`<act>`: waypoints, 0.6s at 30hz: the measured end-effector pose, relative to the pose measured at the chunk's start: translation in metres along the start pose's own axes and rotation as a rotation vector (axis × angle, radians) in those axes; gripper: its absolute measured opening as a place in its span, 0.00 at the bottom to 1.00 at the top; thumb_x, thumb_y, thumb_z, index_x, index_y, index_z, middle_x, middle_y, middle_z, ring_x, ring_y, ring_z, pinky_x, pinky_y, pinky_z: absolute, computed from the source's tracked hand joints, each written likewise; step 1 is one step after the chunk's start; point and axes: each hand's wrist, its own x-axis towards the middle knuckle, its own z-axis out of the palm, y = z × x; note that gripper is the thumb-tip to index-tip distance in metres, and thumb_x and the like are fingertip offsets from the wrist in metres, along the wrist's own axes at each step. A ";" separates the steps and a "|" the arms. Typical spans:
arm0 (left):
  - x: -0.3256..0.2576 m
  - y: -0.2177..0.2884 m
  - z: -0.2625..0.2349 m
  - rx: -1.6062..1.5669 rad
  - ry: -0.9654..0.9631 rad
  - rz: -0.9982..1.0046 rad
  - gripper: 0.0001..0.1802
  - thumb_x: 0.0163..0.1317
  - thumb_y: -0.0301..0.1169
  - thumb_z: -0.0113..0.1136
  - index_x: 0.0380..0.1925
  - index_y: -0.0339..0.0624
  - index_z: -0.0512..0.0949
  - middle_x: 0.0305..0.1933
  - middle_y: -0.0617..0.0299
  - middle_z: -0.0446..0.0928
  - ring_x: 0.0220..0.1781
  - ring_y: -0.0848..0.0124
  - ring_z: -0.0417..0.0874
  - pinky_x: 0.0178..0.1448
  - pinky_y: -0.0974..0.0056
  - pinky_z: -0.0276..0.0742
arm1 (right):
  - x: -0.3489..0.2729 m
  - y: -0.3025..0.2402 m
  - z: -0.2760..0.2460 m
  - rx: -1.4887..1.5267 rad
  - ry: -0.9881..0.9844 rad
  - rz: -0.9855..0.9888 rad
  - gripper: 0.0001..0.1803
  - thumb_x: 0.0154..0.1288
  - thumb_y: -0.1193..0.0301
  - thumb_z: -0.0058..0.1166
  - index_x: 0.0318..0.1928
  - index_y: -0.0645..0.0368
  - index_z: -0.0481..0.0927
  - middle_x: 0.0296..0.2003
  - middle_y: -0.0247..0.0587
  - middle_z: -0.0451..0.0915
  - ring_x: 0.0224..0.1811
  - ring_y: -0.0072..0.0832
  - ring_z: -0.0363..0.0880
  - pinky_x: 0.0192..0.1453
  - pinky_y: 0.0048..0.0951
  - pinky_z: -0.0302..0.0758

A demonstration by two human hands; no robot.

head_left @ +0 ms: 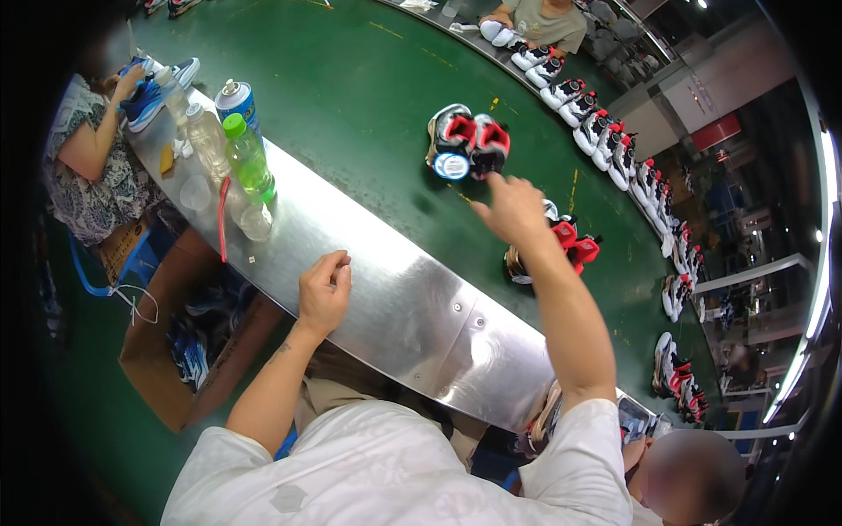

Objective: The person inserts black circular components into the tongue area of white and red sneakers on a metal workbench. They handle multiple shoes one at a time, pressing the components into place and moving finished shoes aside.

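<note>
My right hand [513, 210] reaches out over the green work surface [351, 114], its thumb and index finger apart and nothing seen in it. Its fingertips are close to a pair of red, black and white sneakers [489, 147]; whether they touch is unclear. A round blue-and-white disc [452, 166] is at the front of this pair. Another red and white pair [574, 245] is partly hidden behind my right forearm. Above the steel table edge [395, 289], my left hand [324, 294] has its fingers loosely curled, with nothing visible in them.
To the left stand clear bottles [206, 145], a green bottle [250, 162] and a spray can [237, 105], beside a red strip [223, 219]. A cardboard box [167, 368] holds blue shoes. Sneakers [605, 136] line the far edge. Other people sit at left, far side and lower right.
</note>
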 end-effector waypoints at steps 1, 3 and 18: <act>0.000 0.001 -0.001 0.023 0.002 -0.002 0.13 0.73 0.21 0.61 0.54 0.28 0.83 0.46 0.49 0.88 0.32 0.64 0.88 0.39 0.61 0.84 | -0.011 0.020 -0.005 -0.045 -0.153 0.073 0.36 0.69 0.47 0.68 0.69 0.56 0.79 0.57 0.56 0.87 0.63 0.53 0.85 0.67 0.56 0.80; -0.001 0.005 -0.002 0.065 0.004 0.008 0.12 0.71 0.20 0.62 0.53 0.29 0.83 0.45 0.48 0.88 0.34 0.59 0.88 0.41 0.58 0.84 | -0.033 0.074 0.004 -0.120 -0.497 0.190 0.41 0.62 0.42 0.71 0.66 0.57 0.82 0.60 0.53 0.89 0.61 0.47 0.89 0.65 0.53 0.83; 0.008 0.008 0.011 0.234 -0.018 0.185 0.12 0.70 0.23 0.65 0.51 0.30 0.83 0.42 0.46 0.86 0.34 0.54 0.85 0.41 0.56 0.82 | -0.258 0.028 0.041 0.291 -0.197 0.000 0.35 0.64 0.60 0.72 0.70 0.51 0.77 0.34 0.51 0.90 0.40 0.53 0.91 0.45 0.56 0.85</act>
